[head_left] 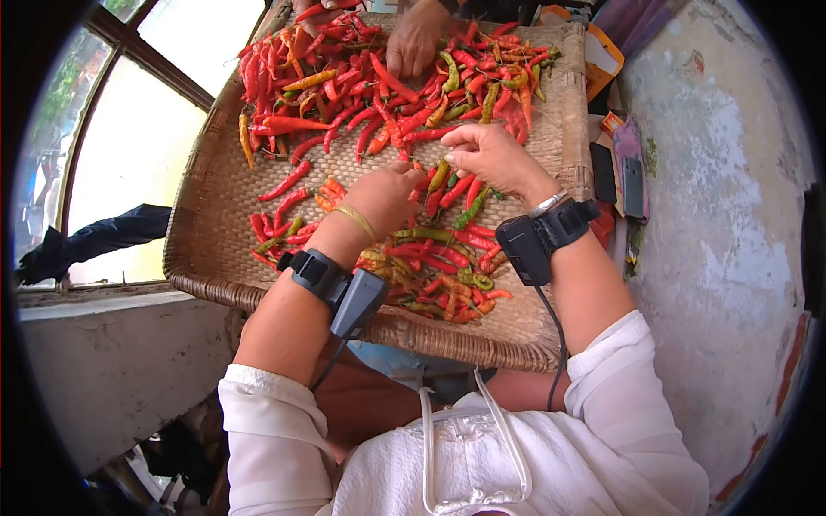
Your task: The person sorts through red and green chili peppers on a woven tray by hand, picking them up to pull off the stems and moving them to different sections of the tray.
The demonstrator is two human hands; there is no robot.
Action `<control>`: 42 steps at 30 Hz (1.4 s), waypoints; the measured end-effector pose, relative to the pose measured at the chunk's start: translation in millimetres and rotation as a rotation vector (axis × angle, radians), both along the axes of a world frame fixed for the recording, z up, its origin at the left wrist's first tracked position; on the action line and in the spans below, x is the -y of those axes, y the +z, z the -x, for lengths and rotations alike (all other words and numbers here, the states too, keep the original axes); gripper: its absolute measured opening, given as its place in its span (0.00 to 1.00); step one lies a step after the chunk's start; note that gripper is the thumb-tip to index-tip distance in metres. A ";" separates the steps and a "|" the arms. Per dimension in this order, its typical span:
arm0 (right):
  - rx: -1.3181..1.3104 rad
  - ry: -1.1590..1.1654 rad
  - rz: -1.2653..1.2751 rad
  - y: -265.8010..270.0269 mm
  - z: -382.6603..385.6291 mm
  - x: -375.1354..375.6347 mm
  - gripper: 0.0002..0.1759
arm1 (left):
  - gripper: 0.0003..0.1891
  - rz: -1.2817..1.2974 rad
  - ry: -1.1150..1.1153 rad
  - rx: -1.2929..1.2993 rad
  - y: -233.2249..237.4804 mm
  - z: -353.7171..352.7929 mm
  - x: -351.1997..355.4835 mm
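A shallow woven tray holds red, orange and green chili peppers. Over its middle, my left hand has its fingers curled, the tips beside red chilies; what they grip, if anything, is hidden. My right hand is close by on the right, thumb and forefinger pinched together just above a yellow-green chili. Anything in that pinch is too small to name. Under my hands lies a smaller group of red chilies, with yellowish and green ones in front.
Across the tray, another person's hand reaches into the large chili heap, with more of their fingers at the top edge. Phones lie right of the tray. A window and a low wall ledge stand left.
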State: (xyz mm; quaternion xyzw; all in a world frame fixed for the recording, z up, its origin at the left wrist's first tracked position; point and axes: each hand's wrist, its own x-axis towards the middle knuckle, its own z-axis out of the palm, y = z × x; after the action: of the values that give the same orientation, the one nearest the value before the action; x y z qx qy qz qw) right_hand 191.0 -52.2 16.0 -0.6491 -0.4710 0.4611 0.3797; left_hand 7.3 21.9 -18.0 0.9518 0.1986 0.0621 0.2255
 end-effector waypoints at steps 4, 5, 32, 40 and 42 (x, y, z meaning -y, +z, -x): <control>0.771 0.440 0.069 -26.4 11.9 7.4 0.15 | 0.20 0.019 0.007 -0.177 -9.5 -4.2 1.9; 0.770 0.443 0.070 -30.5 14.1 10.7 0.15 | 0.21 -0.003 0.023 -0.198 -9.7 -4.3 1.9; -0.013 -0.049 -0.109 7.0 23.8 3.4 0.06 | 0.09 1.047 0.127 0.142 10.3 -11.1 -2.8; -0.221 -0.223 0.014 -2.2 19.1 -1.1 0.08 | 0.13 0.945 0.259 -0.005 31.7 -6.3 -23.4; -0.012 -0.231 -0.001 -4.3 19.6 -2.2 0.13 | 0.16 1.066 0.398 0.380 26.2 -8.1 -32.4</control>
State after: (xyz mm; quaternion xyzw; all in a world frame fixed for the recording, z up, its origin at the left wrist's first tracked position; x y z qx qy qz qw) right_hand 171.4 -50.0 11.7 -0.6962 -0.3912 0.4178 0.4333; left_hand 15.4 54.3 8.2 0.6242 0.3328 0.1642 0.6875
